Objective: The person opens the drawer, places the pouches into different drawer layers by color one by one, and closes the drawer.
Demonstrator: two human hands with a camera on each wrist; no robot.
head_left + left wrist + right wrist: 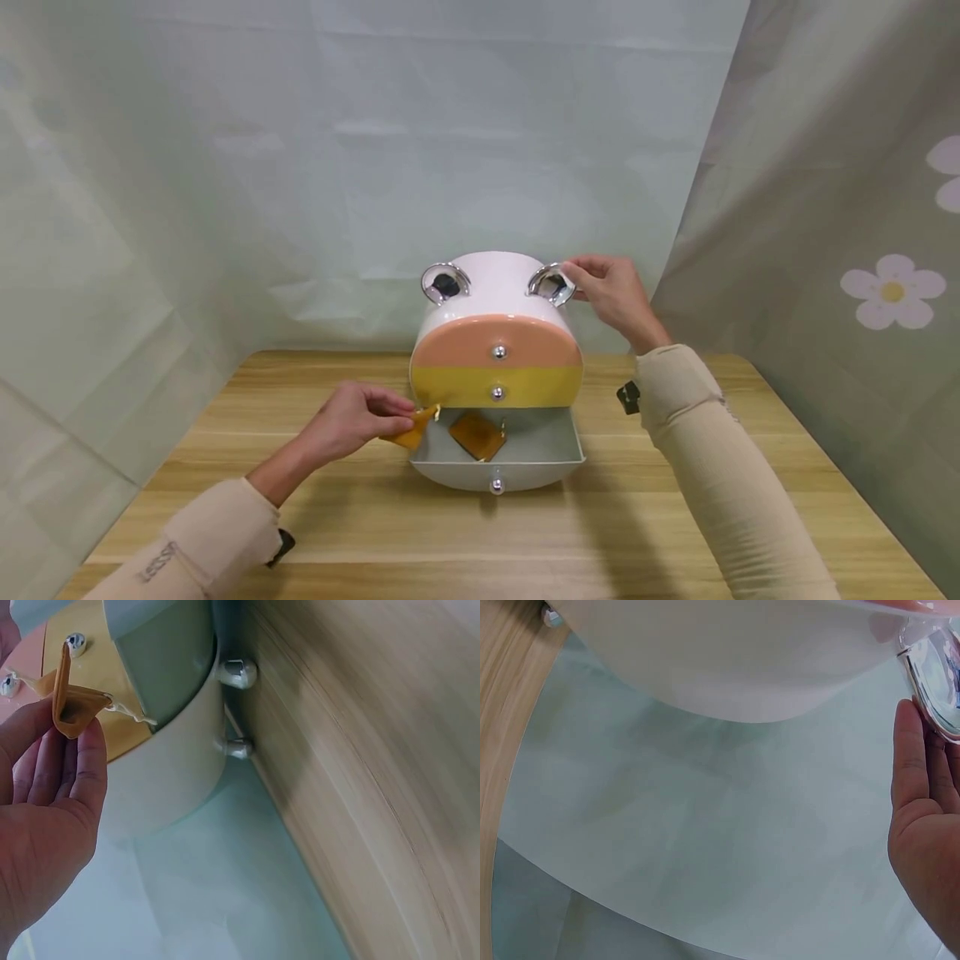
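So, small folded amber-orange paper piece (417, 427) pinched between thumb and fingertips of left hand (352, 421), right at the left edge of the open grey-white bottom drawer (525, 467) of the round white cabinet with silver ear handles (495, 287). Second amber folded piece (477, 435) already lying inside that drawer. Right hand (611, 292) up top, fingers curled on the right silver ear (551, 283), steadying the whole thing. Probably best to keep that top hold firm, carry the piece well over the rim, then loosen the pinch low so it doesn't snag on the yellow drawer (497, 386) above. Peach drawer (497, 343) closed, all sitting on a light wooden table (337, 533).
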